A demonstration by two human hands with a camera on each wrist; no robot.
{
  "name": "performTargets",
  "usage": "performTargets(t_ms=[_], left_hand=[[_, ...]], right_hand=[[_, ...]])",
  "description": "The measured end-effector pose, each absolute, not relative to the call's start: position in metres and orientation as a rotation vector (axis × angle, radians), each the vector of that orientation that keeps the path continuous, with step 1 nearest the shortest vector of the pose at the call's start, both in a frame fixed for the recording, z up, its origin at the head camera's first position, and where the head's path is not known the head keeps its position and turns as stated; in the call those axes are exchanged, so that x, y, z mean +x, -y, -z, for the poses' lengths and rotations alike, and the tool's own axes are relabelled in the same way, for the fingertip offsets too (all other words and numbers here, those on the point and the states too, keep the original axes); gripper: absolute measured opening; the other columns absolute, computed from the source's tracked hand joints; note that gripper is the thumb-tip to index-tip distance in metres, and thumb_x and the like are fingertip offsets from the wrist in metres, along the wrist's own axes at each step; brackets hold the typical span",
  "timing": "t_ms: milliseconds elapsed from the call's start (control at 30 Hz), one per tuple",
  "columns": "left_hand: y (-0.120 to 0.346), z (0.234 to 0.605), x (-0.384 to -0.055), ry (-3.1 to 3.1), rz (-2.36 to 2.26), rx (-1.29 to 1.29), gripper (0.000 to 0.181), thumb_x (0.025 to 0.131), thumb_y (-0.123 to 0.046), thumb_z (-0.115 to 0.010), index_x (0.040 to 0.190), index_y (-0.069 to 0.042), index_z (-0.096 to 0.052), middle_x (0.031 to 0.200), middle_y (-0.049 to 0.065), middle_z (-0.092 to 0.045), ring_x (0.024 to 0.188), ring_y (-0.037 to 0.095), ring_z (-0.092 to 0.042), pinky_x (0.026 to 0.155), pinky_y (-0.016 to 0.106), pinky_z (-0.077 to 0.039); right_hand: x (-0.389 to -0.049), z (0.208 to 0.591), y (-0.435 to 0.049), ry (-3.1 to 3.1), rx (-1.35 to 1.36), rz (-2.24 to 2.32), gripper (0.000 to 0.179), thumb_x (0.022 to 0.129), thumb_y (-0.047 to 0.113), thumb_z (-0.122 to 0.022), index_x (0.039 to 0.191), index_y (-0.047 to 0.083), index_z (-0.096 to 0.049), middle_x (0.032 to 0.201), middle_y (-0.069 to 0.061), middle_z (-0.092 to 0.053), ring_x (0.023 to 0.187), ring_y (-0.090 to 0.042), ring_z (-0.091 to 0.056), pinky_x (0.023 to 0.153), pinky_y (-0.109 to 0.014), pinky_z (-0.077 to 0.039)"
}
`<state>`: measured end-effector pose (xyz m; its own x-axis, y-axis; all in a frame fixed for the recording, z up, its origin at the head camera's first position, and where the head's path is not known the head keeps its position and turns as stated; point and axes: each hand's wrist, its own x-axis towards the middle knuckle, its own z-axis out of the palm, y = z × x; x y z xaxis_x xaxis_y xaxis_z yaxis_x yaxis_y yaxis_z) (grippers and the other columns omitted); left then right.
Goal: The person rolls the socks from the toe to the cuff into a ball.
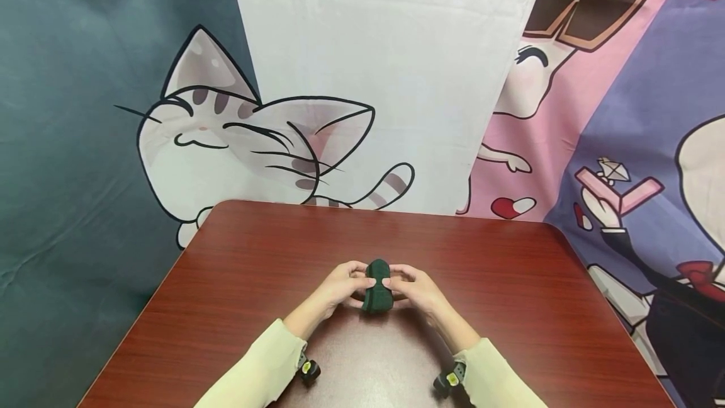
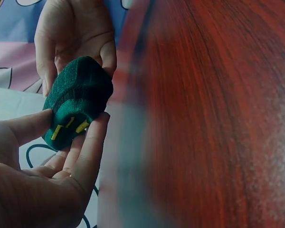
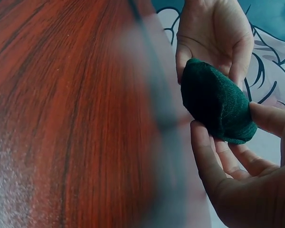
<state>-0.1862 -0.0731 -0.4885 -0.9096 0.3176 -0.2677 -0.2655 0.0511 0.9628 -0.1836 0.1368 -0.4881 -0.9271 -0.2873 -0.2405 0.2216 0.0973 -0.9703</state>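
A dark green bundle of ribbed knit fabric, which looks like a rolled-up sock (image 1: 378, 288), is held up above the middle of the table between both hands. Yellow stitched marks show on the end nearest the left hand in the left wrist view. My left hand (image 1: 344, 283) pinches one end of the sock, thumb on the near side and fingers behind and below. At the other end, my right hand (image 1: 418, 288) grips it the same way. In the right wrist view the sock (image 3: 218, 102) shows a smooth fold, with its darker side in shadow.
The reddish-brown wooden table (image 1: 255, 238) has rounded far corners. Behind it hangs a cloth backdrop (image 1: 385, 49) printed with a cartoon cat and figures. Small black wrist cameras sit below both cream sleeves (image 1: 260, 364).
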Motion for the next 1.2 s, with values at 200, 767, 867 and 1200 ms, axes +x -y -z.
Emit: performTargets(t_ms=[200,767,867,1200], left_hand=[[0.072,0.494,-0.188,-1.938,-1.892,0.047,0.044,0.092,-0.014,-0.071,0.129,0.005,-0.055,0.106,0.013,-0.069,0.081,0.021,-0.070,0.070,0.041,-0.062],[0.069,0.503,-0.190,-1.970,-1.846,0.033,0.043,0.093,-0.012,-0.070,0.130,0.005,-0.054,0.105,0.012,-0.068,0.079,0.018,-0.070,0.067,0.038,-0.061],[0.069,0.505,-0.191,-1.977,-1.837,0.029,0.044,0.093,-0.012,-0.070,0.131,0.005,-0.054,0.105,0.012,-0.068,0.079,0.019,-0.070,0.067,0.038,-0.061],[0.066,0.509,-0.194,-2.061,-1.752,0.041,0.042,0.096,-0.015,-0.069,0.130,0.007,-0.058,0.103,0.012,-0.072,0.083,0.020,-0.072,0.067,0.036,-0.061]], right_hand=[[-0.185,0.492,-0.136,-1.985,-0.047,1.896,0.054,0.090,0.016,-0.074,0.135,-0.006,-0.055,0.114,-0.018,-0.068,0.090,-0.024,-0.071,0.076,-0.043,-0.061],[-0.187,0.500,-0.134,-1.987,-0.036,1.875,0.052,0.089,0.014,-0.074,0.134,-0.008,-0.055,0.111,-0.018,-0.068,0.088,-0.023,-0.071,0.074,-0.042,-0.061],[-0.188,0.502,-0.134,-1.988,-0.024,1.873,0.052,0.089,0.014,-0.074,0.133,-0.007,-0.056,0.111,-0.017,-0.069,0.089,-0.023,-0.071,0.073,-0.041,-0.061],[-0.190,0.502,-0.132,-2.060,0.022,1.816,0.049,0.090,0.014,-0.073,0.132,-0.007,-0.057,0.110,-0.018,-0.069,0.087,-0.023,-0.070,0.072,-0.041,-0.062]])
